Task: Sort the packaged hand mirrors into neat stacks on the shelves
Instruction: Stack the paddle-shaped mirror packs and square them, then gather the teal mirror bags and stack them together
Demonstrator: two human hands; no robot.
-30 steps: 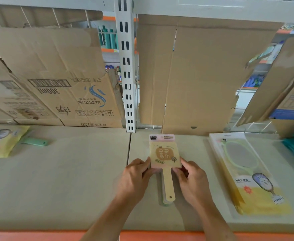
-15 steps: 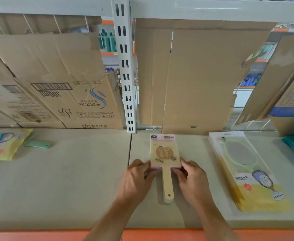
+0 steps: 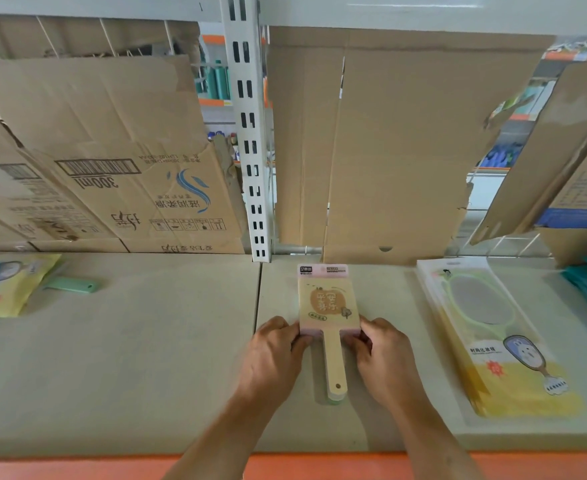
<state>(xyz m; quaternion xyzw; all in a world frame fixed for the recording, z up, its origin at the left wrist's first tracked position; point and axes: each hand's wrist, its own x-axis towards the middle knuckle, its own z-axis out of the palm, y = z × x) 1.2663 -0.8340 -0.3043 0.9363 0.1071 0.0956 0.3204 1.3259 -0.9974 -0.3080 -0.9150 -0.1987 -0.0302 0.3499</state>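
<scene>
— Sitting on the shelf (image 3: 146, 358), the small mirror stack (image 3: 328, 303) is pinched at its low corners by the left hand (image 3: 271, 355) and right hand (image 3: 382, 355).
— If one side is pushed harder, the stack could be knocked crooked.

Soft, diffuse light fills the shelf (image 3: 129, 375), bright without harshness. Faint, blurred shadows lie around the mirror stack (image 3: 328, 303). The plastic packets (image 3: 486, 341) at right carry a mild sheen. Wide-angle distortion bends the post (image 3: 247, 133) and the frame edges, and the corners smear slightly.
</scene>
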